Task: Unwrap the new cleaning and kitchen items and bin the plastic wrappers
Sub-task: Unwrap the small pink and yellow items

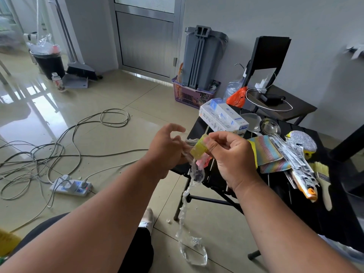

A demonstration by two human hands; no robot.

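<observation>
Wrapper (pixel 192 251): a clear plastic strip is seen hanging from the hands toward the floor.
Right hand (pixel 234 156): fingers are pinched on the yellow sponge (pixel 199 148); a pink piece is seen just under the sponge.
Left hand (pixel 167 148): fingers are loosely spread, and the wrapper's top is touched.
Table (pixel 216 178): cloths (pixel 269 152), a brush (pixel 323 178), a ladle (pixel 269 126) and a box (pixel 222 117) are laid on it.
Basket (pixel 189 95): a grey bin (pixel 202 58) is stood in it.
Black bin (pixel 50 63): clear plastic is heaped in it, far left.
</observation>
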